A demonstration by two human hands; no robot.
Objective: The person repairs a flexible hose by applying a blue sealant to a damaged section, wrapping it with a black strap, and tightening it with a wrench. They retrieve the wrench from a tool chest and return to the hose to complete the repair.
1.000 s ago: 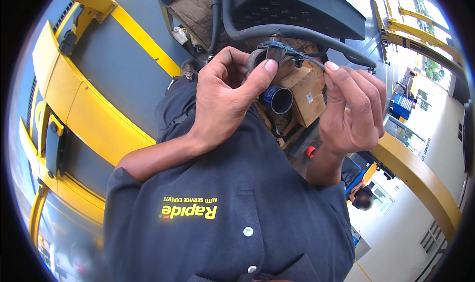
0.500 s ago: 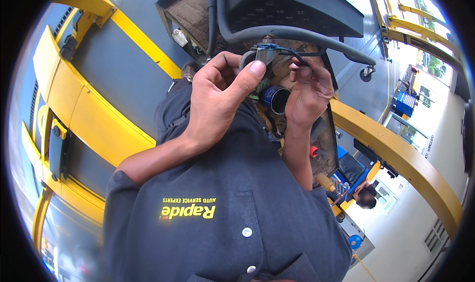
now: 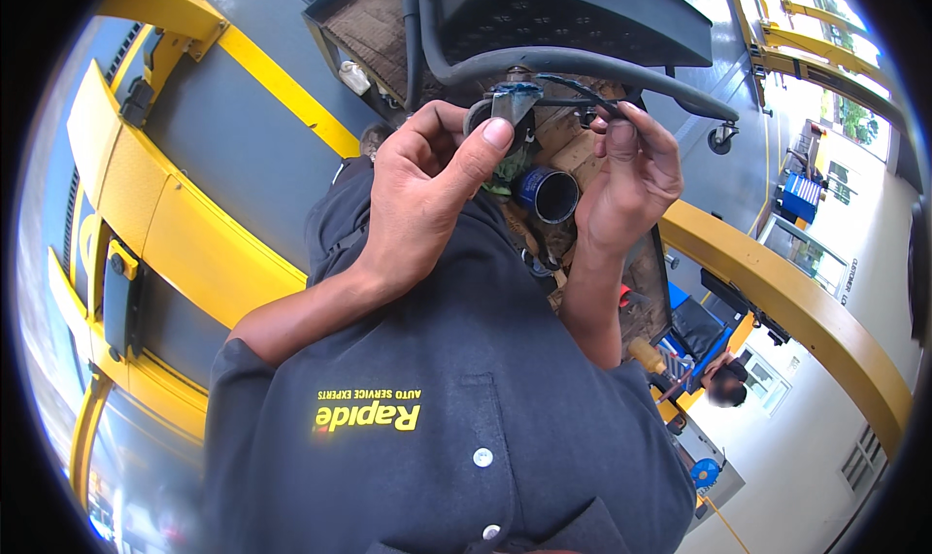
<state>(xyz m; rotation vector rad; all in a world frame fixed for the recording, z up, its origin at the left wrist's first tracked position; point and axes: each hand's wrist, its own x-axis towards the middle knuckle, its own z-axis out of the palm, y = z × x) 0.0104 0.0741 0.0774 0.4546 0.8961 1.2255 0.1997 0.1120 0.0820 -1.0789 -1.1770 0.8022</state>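
My left hand point(image 3: 422, 190) pinches a caster point(image 3: 519, 105) between thumb and fingers. The caster sits on the curved grey tube frame point(image 3: 582, 66) of what looks like an overturned rolling stool. Blue-black, stringy material point(image 3: 580, 88) clings around the top of the caster's metal fork. From there it stretches as a thin dark strand to my right hand point(image 3: 631, 180), whose thumb and fingertips are closed on its end. The caster's wheel is partly hidden behind my left thumb. Just below it are a greenish cloth point(image 3: 507, 173) and an open blue can point(image 3: 549, 195).
Beneath the frame is a worn brown surface point(image 3: 646, 272) with loose items. A dark perforated pan point(image 3: 573, 15) rises beyond the tube. Yellow lift arms point(image 3: 184, 234) flank me on the left, another yellow beam point(image 3: 777, 287) on the right. A person point(image 3: 726, 384) is at the far right.
My right hand has moved to the right, away from the caster, drawing the dark strand out longer and straighter. The left hand keeps its hold on the caster.
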